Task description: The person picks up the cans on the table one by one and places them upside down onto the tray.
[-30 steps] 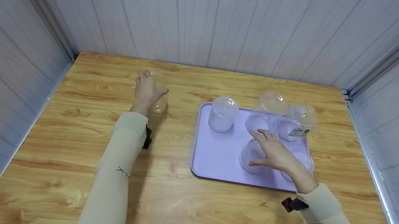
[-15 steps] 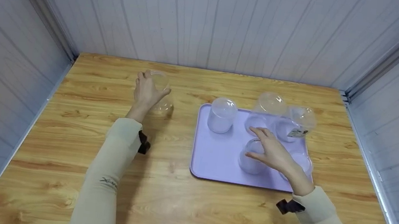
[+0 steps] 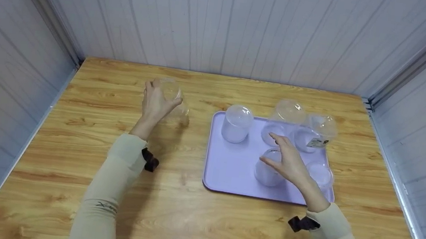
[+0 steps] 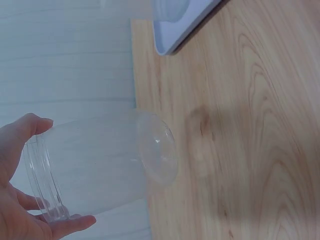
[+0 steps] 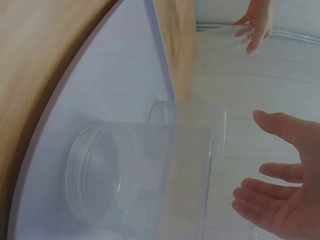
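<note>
My left hand [image 3: 155, 102] grips a clear plastic jar [image 3: 181, 109] by its ridged rim end, left of the lilac tray [image 3: 226, 174]. In the left wrist view this jar [image 4: 100, 160] tilts, its rounded base just above or at the wood; I cannot tell if they touch. Thumb and fingers [image 4: 75, 227] lie on opposite sides of the rim. My right hand [image 3: 291, 161], fingers spread, hovers over another clear jar [image 3: 267, 175] on the tray. In the right wrist view a gap separates that hand [image 5: 285, 185] from the upright jar [image 5: 145, 175], which stands rim-down.
More clear jars stand on the tray: one at its back left [image 3: 237, 124], others toward the back right [image 3: 288, 114] and right edge [image 3: 320, 175]. One jar bears a printed label [image 3: 318, 142]. Pale panel walls [image 3: 224, 23] enclose the wooden table [image 3: 184, 221].
The left hand has drawn slightly nearer, and its jar has tilted so that the base swings right. My right hand has shifted a little left over the tray jar.
</note>
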The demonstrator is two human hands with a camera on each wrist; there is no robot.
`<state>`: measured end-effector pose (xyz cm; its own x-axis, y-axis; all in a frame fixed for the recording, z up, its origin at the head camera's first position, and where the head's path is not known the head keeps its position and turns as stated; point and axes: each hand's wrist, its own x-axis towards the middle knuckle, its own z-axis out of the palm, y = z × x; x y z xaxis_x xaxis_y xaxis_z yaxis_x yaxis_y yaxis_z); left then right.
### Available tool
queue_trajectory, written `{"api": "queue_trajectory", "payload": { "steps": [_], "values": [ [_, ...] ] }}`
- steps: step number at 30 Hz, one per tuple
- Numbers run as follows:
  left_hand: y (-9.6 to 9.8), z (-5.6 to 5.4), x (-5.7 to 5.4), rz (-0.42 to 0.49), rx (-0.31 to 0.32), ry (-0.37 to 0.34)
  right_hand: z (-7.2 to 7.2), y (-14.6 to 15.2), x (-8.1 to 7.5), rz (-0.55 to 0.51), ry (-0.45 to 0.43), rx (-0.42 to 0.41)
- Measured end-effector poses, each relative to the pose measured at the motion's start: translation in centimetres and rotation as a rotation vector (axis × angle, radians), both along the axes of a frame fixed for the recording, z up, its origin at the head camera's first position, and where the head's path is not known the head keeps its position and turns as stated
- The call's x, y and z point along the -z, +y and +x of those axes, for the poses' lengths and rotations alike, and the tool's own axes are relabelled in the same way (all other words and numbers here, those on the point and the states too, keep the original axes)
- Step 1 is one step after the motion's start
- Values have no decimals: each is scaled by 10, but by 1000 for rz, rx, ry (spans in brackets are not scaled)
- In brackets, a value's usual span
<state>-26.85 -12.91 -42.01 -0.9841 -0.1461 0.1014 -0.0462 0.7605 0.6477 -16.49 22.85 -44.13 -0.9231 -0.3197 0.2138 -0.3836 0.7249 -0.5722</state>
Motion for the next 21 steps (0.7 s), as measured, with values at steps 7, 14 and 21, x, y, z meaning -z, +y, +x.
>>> {"api": "queue_trajectory", "payload": {
  "steps": [7,14,21],
  "values": [
    [5,10,-5,51,28,59,-1,-8,-2,-100,-9,24],
    [11,21,-8,100,61,113,0,-13,-2,-158,12,45],
    [16,34,-14,124,79,123,3,-16,0,-221,73,59]
  ]
}}
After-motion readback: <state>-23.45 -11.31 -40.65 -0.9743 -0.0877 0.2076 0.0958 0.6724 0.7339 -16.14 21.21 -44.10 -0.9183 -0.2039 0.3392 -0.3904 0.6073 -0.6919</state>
